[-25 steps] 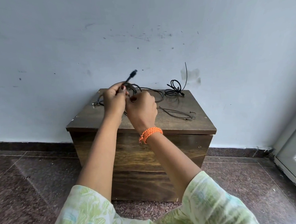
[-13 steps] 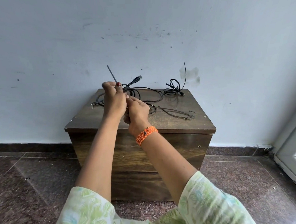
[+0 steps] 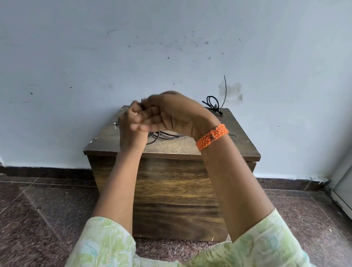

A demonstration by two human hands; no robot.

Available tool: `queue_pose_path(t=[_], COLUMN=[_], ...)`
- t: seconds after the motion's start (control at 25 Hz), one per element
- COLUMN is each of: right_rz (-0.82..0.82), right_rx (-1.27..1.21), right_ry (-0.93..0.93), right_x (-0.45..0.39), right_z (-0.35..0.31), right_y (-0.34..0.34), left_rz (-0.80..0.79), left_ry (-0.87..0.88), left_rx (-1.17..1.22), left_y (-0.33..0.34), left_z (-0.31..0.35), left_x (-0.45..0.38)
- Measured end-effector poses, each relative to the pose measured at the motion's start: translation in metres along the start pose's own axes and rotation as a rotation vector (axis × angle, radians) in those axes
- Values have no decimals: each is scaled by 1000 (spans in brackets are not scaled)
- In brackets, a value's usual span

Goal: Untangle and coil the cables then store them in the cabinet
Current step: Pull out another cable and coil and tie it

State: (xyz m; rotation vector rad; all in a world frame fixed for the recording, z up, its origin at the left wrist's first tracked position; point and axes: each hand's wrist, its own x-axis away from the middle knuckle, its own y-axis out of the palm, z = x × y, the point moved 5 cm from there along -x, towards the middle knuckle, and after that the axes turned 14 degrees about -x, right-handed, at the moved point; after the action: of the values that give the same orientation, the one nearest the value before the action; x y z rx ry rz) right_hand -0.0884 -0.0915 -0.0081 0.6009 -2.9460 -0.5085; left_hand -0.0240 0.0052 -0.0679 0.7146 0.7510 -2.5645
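Coiling proceeds above the cabinet (image 3: 173,186): the left hand (image 3: 130,123) grips a black cable (image 3: 163,135) whose slack trails on the top near its front edge, while the right hand (image 3: 176,113) passes over it — blur hides whether its fingers hold anything. Keep each turn even, feeding slack steadily — the coiled bundle (image 3: 212,104) at the back-right corner shows the target form.

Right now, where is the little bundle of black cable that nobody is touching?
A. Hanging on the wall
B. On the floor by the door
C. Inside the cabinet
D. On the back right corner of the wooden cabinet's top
D: the small coiled cable lies on the back right corner of the wooden cabinet, apart from both hands, with one thin end sticking up against the wall.
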Motion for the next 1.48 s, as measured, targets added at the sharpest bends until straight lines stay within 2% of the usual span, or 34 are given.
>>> queue_pose_path(t=[0.08,0.12,0.16,0.24,0.28,0.32,0.4,0.48,0.64,1.0,1.16,1.28,1.48], right_rz=[-4,97,264,625,733,768,747,731,587,615,693,699,648], right_rx=[-83,4,179,588,696,712,658,721,671,937,1029,1031,981], right_ry=[-117,-239,-377,-602,-656,-679,-691,-647,-525,-619,-664,-631,-619], right_x=[1,0,1,6,7,8,3,-1,-9,0,17,26,9], right_z=[-10,-16,-22,-32,-34,-34,-32,-28,-20,-32,-51,-58,-37], right_y=[-6,-15,-27,-46,-52,-56,-62,-63,-64,-58,-57,-57,-47], left_rz=[32,58,72,66,51,39,11,-24,-41,-2,0,-3,27], left_ry=[69,103,145,244,290,329,392,443,483,444,369,334,466], left_rx=[-106,-229,-317,-347,-333,-327,-334,-350,-344,-352,-383,-376,-442], left_y=[-1,-2,-2,0,0,2,5,10,16,17,14,9,6], left_z=[8,11,13,16,18,20,25,32,35,32,17,11,34], left_x=[2,2,2,2,3,5,8,11,14,12,7,5,12])
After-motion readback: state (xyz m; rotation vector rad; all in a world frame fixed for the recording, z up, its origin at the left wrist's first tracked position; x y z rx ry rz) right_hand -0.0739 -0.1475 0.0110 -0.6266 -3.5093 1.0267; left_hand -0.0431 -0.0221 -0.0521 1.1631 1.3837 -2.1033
